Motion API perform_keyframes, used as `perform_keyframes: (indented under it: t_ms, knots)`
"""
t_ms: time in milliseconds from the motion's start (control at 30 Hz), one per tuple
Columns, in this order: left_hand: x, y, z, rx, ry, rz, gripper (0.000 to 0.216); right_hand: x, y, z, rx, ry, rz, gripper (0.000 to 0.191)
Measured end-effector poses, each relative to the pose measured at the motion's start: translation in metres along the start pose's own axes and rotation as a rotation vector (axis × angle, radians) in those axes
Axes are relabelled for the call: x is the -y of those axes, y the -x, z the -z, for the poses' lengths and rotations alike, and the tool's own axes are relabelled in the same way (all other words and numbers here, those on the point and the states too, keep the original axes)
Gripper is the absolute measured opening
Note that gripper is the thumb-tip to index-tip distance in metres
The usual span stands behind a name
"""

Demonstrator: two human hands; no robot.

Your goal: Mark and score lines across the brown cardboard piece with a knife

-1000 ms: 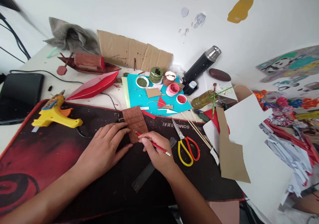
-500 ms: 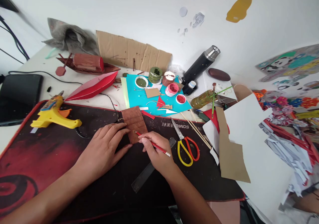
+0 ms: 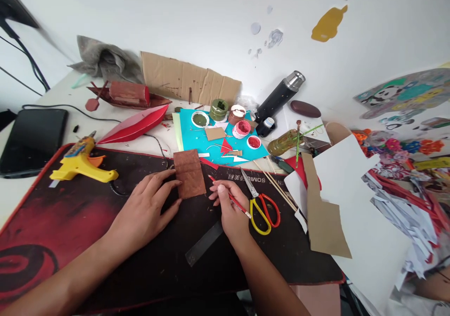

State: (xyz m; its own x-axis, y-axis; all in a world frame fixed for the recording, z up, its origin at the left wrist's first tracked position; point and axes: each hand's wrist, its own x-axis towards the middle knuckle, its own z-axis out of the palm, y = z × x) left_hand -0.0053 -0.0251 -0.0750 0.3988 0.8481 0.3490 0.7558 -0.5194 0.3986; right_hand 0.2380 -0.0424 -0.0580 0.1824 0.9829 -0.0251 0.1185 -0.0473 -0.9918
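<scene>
A brown-painted piece of cardboard [image 3: 191, 174] lies on the dark desk mat [image 3: 140, 269]. Along its left edge rest the spread fingertips of my left hand [image 3: 149, 201], which is open and grips nothing. Just right of the cardboard, my right hand [image 3: 232, 208] is closed around a red pencil [image 3: 240, 205], its tip pointing up and left, apart from the cardboard. Partly under my right hand lies a dark ruler [image 3: 204, 244]. Scissors [image 3: 262, 208] with one yellow and one red handle lie beside that hand.
A yellow glue gun [image 3: 82, 163] sits at left, near a red paper boat shape [image 3: 135, 124] and a brown model boat [image 3: 128, 94]. Paint pots [image 3: 241, 129] stand on blue paper [image 3: 211, 143]. At right are thin sticks [image 3: 279, 187] and cut cardboard [image 3: 325, 217].
My right hand has moved right with the pencil, lifting its tip away from the brown cardboard. My left hand stays at the cardboard's left edge. The camera view has shifted slightly.
</scene>
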Motion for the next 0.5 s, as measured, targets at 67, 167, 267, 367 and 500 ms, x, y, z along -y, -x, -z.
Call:
perform_keyframes:
  t_ms: [67,167,267,367,500]
  knots:
    - [0.0007,0.0007,-0.0011,0.007,0.004,0.008,0.035,-0.0007,-0.0002,-0.0002,-0.003,-0.011,0.006,0.037]
    - [0.0015,0.0018,-0.0024,0.017,0.023,0.019,0.037,-0.0014,-0.0002,-0.0004,0.004,-0.024,0.025,0.035]
    - [0.0019,0.0022,-0.0028,0.023,0.036,0.024,0.037,-0.0010,-0.0003,0.0003,0.038,-0.001,0.044,0.034]
    - [0.0024,0.0021,-0.0028,0.019,0.032,0.012,0.037,-0.0001,-0.0004,0.0011,0.071,0.022,0.058,0.031]
    - [0.0027,0.0020,-0.0027,0.009,0.022,-0.005,0.035,-0.0003,0.0003,0.0014,0.081,0.024,0.077,0.026]
